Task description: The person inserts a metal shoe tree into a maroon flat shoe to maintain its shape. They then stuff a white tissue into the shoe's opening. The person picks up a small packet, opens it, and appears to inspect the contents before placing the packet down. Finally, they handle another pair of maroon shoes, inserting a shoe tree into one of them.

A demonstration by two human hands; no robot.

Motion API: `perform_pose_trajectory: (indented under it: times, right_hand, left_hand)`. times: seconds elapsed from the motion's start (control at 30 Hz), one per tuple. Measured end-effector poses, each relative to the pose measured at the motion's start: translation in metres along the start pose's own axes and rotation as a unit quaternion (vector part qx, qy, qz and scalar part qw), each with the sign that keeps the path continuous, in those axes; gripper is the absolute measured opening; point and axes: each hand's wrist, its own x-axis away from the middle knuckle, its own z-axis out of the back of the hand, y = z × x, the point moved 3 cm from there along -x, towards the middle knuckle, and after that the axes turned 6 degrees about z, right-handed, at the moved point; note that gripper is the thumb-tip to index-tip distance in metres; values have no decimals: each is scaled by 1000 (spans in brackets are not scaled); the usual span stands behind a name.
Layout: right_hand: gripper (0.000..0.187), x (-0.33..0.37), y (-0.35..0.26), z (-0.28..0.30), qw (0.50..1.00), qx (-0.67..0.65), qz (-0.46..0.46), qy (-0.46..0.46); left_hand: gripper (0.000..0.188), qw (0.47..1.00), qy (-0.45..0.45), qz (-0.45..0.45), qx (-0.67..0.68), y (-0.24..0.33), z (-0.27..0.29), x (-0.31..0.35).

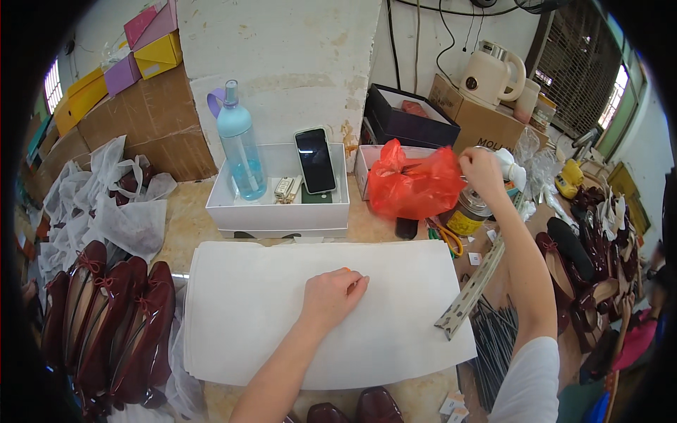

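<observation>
Have burgundy shoes (pixel 125 299) at nine o'clock from the white paper (pixel 395 317), a white box (pixel 282 220) at eleven. Resting the left hand (pixel 330 297) on that paper, curled closed. Spot a red bag (pixel 412 187) at one o'clock, with the right hand (pixel 482 171) at its edge; cannot tell whether gripping.

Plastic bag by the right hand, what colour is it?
The plastic bag is red, shown in the head view.
</observation>
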Motion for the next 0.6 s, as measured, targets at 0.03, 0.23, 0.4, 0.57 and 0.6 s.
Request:
perform_pose_trajectory:
  times: [0.03, 0.23, 0.4, 0.57, 0.6]
  right_hand:
    - [18, 5, -16, 10, 997, 26, 35, 63]
    - [13, -6, -83, -43, 958, 2, 265, 113]
    - [29, -31, -46, -121, 995, -27, 82, 43]
    - [34, -31, -2, -140, 968, -158, 129, 149]
    - [34, -35, 1, -142, 960, -198, 131, 150]
  left_hand:
    - [20, 1000, 0, 3, -2, 0, 0, 0]
    - [18, 1000, -6, 14, -16, 0, 1, 0]
    - [18, 1000, -4, -5, -15, 0, -1, -1]
    - [19, 1000, -14, 6, 3, 3, -3, -2]
    - [19, 1000, -8, 8, 8, 3, -1, -2]
